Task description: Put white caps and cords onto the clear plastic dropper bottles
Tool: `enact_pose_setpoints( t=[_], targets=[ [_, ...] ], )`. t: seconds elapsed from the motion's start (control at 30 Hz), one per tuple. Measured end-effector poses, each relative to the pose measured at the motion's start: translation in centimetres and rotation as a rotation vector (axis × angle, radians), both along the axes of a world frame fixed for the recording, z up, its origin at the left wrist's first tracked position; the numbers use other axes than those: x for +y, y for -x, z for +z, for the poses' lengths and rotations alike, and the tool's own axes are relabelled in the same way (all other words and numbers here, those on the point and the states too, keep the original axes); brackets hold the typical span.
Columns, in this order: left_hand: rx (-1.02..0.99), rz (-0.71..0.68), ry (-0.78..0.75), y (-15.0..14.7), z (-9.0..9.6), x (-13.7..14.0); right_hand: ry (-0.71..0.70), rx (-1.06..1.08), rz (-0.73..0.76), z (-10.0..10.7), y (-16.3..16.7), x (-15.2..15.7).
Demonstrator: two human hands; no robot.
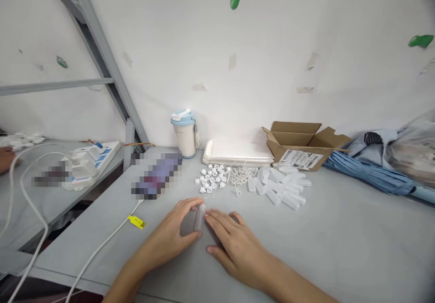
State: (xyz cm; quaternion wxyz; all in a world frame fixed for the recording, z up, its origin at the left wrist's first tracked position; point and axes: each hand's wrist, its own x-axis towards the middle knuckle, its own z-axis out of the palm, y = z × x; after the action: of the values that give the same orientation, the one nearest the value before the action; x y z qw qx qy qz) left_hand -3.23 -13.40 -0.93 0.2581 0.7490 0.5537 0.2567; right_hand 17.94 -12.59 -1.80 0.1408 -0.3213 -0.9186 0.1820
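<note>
A small translucent plastic bottle [200,219] with a white tip is on the grey table between my hands. My left hand [170,232] curves around its left side, index finger by the tip and thumb by the base. With fingers stretched out and thumb apart, my right hand [236,244] rests just right of the bottle; its fingertips are close to the tip, and contact is unclear. Beyond my hands lie white caps [212,176], a heap of small white stemmed pieces [238,176] and a pile of translucent empty bottles [280,186].
Along the wall stand a blue-lidded cup [185,135], a stack of white trays [238,151] and an opened cardboard box [299,142]. A folded blue umbrella [370,173] lies right. Left are a blurred phone [158,176], its white cable [102,244] and a power strip [91,164].
</note>
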Motion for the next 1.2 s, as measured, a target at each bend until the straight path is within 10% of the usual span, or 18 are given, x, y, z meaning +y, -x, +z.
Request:
enact_pose_setpoints(
  t=[0.57, 0.9, 1.2],
  targets=[
    [-0.031, -0.058, -0.059, -0.1, -0.1, -0.3, -0.099, 0.109, -0.027, 0.7, -1.4, 0.9],
    [-0.04, 0.024, -0.168, -0.4, 0.4, -0.3, -0.436, 0.16, -0.296, 0.9, -6.3, 5.3],
    [0.196, -0.065, -0.42, -6.5, 2.9, 2.0, -0.446, 0.005, -0.486, 0.5, -8.1, 7.6]
  ],
)
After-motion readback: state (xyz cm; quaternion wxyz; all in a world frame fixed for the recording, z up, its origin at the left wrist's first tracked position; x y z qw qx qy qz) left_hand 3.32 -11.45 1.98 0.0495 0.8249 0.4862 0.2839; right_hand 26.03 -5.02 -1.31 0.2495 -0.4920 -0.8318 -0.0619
